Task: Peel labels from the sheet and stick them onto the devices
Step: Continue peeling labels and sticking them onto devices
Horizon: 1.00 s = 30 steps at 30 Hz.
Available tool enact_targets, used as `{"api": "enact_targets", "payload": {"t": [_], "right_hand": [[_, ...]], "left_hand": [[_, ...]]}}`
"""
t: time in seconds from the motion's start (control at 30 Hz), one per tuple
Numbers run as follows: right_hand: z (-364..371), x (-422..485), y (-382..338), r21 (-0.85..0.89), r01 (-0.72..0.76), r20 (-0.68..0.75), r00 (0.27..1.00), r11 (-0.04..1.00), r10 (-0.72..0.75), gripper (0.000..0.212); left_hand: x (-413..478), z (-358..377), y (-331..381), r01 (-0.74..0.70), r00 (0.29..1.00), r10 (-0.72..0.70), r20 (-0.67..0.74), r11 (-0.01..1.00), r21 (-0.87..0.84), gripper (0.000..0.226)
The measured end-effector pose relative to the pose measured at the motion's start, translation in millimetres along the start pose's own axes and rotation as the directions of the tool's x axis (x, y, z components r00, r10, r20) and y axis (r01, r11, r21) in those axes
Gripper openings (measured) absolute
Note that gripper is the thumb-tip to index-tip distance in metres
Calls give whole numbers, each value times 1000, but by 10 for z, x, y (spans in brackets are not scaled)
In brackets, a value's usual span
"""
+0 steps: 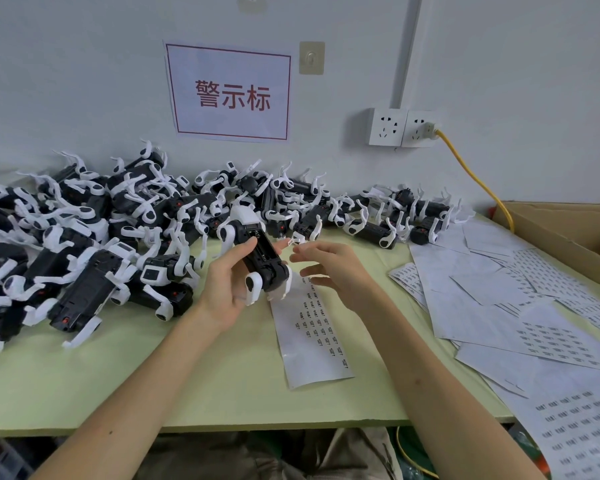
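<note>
Centre frame, above the table [222, 375], the left hand [226, 282] holds a device [260, 251] in a full grip while the right hand [329, 268], fingers loosely spread, carries a peeled label [297, 240] at a fingertip; a hasty approach could fold or misplace it

A heap of devices [84, 220] lay on the table [222, 375] at left and along the back, against the wall [84, 81], a single device [257, 258] was held in the left hand [227, 289] above the middle, label sheet [312, 341] lay below it, loose sheets [499, 306] spread at right, cardboard box [568, 226] stood beyond them, sign [229, 93] and sockets [400, 128] hung on the wall behind.
</note>
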State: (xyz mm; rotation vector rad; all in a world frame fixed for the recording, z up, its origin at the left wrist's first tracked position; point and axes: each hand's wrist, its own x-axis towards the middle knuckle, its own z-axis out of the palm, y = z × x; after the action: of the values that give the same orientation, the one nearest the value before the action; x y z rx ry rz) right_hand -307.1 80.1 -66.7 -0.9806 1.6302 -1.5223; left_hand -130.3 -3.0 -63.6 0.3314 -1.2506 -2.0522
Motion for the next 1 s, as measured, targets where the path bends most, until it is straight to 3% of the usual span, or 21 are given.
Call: {"api": "enact_targets", "payload": {"t": [0.13,0.4,0.53,0.7,0.9,1.0], "right_hand": [[19,0,8,103,-37,47,998,994,32,26],[73,-23,5,99,-41,-44,998,994,45,32],[64,-11,7,121,-56,-82,994,991,66,16],[66,-10,8,128,-56,-77,995,990,67,11],[112,-18,-3,28,78,-158,985,997,-73,10],[129,-32,-15,50,122,-173,979,991,-112,11]], "left_hand": [[0,-5,-29,-26,999,24,29,998,61,28],[15,-23,-64,50,993,-65,96,987,156,30],[0,-12,-80,70,991,-93,94,972,226,30],[10,-39,-87,64,994,-85,68,963,262,29],[56,-63,-131,74,995,-89,35,946,314,29],[73,-54,-132,80,997,-76,-26,941,327,43]]}}
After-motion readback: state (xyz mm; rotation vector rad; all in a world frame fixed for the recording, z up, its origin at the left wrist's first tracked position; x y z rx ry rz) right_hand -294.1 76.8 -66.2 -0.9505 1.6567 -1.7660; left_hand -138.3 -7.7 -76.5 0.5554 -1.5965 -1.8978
